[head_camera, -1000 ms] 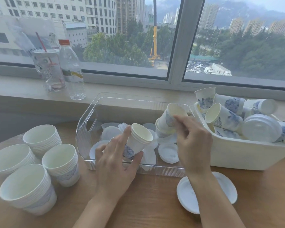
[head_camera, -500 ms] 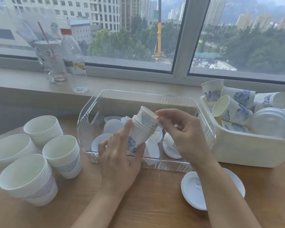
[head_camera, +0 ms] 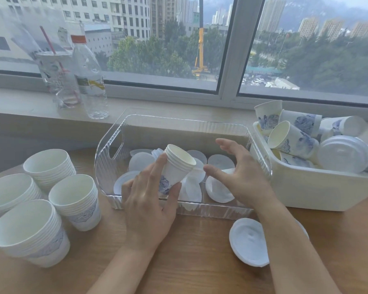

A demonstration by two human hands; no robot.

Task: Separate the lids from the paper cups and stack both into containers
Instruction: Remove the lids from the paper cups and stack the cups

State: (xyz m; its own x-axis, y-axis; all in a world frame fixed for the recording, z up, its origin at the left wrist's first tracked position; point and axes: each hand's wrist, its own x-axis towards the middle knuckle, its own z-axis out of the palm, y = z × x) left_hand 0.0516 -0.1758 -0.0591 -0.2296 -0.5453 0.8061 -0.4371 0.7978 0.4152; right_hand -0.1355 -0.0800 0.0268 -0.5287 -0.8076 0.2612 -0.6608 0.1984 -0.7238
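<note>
My left hand (head_camera: 149, 204) grips a small stack of nested white paper cups (head_camera: 175, 167) with a blue print, tilted to the right over the clear plastic bin (head_camera: 113, 166). Several loose white lids (head_camera: 141, 161) lie on that bin's floor. My right hand (head_camera: 240, 175) hovers open just right of the cup stack, fingers spread, holding nothing. A white tub (head_camera: 319, 189) at the right holds several cups (head_camera: 291, 140), some lidded (head_camera: 344, 154).
Several stacks of nested cups (head_camera: 74, 198) stand on the wooden table (head_camera: 179, 262) at the left. A white lid (head_camera: 248, 241) lies on the table under my right forearm. A water bottle (head_camera: 89, 77) and a plastic drink cup (head_camera: 56, 79) stand on the window sill.
My right hand brought its cups onto the stack in my left hand, then let go and drew back to the right, open. The left-hand stack grew taller.
</note>
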